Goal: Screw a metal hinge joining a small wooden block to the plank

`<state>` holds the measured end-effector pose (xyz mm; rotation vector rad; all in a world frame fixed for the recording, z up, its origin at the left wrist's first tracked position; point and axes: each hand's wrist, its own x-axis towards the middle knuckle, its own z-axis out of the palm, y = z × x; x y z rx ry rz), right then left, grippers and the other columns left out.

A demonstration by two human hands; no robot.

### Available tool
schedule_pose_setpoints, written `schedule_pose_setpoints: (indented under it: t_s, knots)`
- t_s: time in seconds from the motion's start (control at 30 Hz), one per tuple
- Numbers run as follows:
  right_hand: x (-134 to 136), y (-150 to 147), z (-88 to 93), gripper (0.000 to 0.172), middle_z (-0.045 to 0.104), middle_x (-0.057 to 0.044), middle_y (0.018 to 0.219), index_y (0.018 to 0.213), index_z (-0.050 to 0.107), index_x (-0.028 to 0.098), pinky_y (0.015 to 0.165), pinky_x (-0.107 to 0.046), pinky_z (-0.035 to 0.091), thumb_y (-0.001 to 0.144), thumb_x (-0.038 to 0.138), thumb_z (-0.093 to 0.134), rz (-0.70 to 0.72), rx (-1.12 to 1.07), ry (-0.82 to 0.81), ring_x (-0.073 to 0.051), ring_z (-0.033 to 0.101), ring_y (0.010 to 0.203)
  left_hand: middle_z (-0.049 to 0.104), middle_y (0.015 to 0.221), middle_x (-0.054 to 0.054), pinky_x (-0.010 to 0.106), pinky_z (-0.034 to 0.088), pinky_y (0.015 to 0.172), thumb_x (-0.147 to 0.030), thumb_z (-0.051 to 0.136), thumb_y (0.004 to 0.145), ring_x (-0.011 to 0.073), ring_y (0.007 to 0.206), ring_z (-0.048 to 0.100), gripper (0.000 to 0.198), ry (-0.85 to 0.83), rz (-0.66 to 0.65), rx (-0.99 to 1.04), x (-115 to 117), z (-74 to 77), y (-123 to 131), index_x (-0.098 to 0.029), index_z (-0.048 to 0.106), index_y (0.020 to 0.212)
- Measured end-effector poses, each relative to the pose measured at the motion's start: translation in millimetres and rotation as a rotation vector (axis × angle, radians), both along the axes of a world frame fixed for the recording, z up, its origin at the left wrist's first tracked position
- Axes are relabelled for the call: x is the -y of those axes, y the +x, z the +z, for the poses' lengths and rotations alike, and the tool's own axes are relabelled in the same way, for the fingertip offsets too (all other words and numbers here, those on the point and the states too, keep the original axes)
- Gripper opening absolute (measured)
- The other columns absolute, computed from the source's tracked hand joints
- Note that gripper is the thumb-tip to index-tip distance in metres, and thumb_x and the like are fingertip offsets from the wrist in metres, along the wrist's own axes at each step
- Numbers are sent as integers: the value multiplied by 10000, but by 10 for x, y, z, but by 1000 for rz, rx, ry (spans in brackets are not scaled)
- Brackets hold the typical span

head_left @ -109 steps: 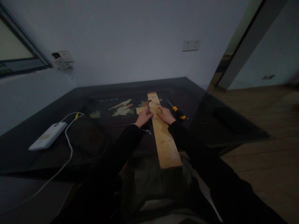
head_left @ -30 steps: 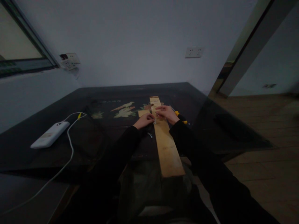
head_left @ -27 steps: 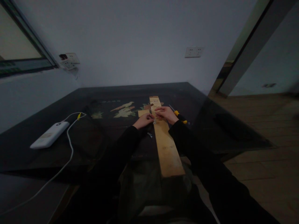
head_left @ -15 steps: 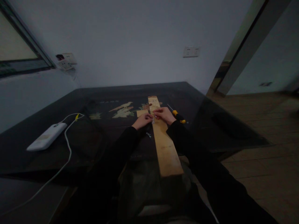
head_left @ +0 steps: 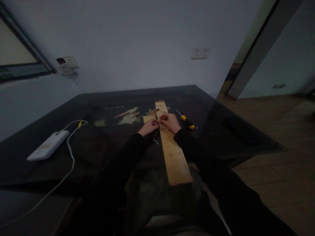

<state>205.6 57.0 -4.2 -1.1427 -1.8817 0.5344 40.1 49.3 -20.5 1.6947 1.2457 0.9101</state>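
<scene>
A long wooden board [head_left: 175,157] lies lengthwise on the dark table, its near end jutting past the edge towards my lap. My left hand [head_left: 150,126] is closed at the board's left edge, fingertips beside a small metal piece [head_left: 160,126] too small to make out fully. Over the board, my right hand [head_left: 170,122] pinches close to the left fingertips; what it holds is too small to name. A short wooden piece [head_left: 148,118] lies just beyond my left hand. Several screws [head_left: 156,141] rest left of the board.
Right of the board lies a yellow-and-black screwdriver [head_left: 187,122], with small screws [head_left: 196,128] near its handle. A white power strip [head_left: 48,145] with a white cable [head_left: 72,154] is on the left. The table [head_left: 118,98] stands against the wall.
My right hand has shifted slightly left, its fingertips now meeting those of my left hand over the board's left edge. The board and tools stay put; the view has moved slightly.
</scene>
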Motion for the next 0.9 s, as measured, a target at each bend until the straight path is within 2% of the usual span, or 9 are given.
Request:
schedule_pose_setpoints:
  t_s: [0.37,0.9]
  knots:
    - [89,0,79,100,725,-29,785,810,707,180,689,-234,470,728,153,658,4,142,20,-140,652,725,590,593,-60,208,369,561,-131,621,688,100,543,545,213,-1,47,-12,42,19,16,-171,510,866]
    - [170,20,147,111,722,-21,811,832,711,200,695,-234,447,757,173,634,-14,241,39,-146,638,755,583,593,-55,207,378,569,-100,600,669,102,548,544,207,37,53,0,52,-12,39,-172,515,844]
